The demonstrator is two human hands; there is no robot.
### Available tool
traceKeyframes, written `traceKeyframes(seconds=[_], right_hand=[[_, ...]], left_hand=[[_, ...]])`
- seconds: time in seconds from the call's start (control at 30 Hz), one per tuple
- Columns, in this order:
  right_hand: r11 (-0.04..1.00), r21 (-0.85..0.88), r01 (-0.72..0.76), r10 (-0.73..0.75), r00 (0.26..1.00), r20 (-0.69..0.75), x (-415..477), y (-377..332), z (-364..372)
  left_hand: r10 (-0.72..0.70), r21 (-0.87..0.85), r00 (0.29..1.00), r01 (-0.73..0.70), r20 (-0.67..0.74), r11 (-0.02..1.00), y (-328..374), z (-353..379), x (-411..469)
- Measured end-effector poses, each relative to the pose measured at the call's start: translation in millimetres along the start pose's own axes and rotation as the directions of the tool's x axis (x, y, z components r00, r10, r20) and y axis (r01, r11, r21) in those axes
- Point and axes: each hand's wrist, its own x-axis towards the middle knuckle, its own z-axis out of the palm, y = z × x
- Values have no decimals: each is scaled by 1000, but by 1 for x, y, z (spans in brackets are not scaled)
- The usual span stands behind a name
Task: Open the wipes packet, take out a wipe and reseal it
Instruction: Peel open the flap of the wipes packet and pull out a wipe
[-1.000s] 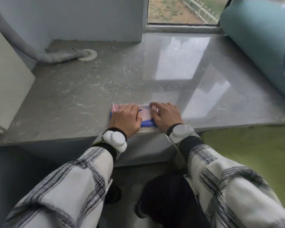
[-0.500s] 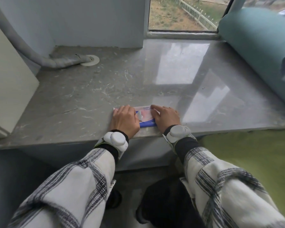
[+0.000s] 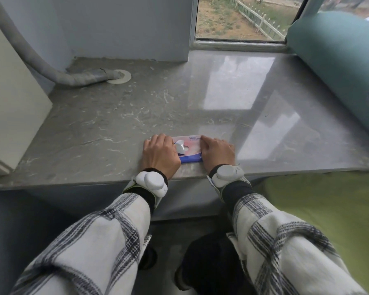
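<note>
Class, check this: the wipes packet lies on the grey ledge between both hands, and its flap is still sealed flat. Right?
Not quite. In the head view the flap is peeled up by the left hand, exposing the opening. The packet does lie on the ledge between both hands.

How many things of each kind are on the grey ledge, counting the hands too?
Hands: 2, left hand and right hand
Wipes packets: 1, the wipes packet, flap lifted
Pipes: 1, the grey pipe
Cushions: 1, the teal cushion
Total: 5
</note>
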Motion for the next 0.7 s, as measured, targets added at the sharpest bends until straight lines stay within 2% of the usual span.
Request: traceKeyframes(seconds=[0.1,0.3,0.47,0.7], right_hand=[[1000,-7,-14,13,1000,-26,-1,-1,0],[998,4,-67,67,995,-70,-2,0,1],[993,35,-112,116,986,-119,-2,0,3],[992,65,-108,117,981,-152,-3,0,4]], left_hand=[[-31,-11,999,31,-14,999,1,-2,0],[-83,-139,994,72,-73,988,0,-5,-1],[-56,-160,990,35,-131,987,2,-9,-2],[-15,-170,992,-6,-123,986,1,-7,-3]])
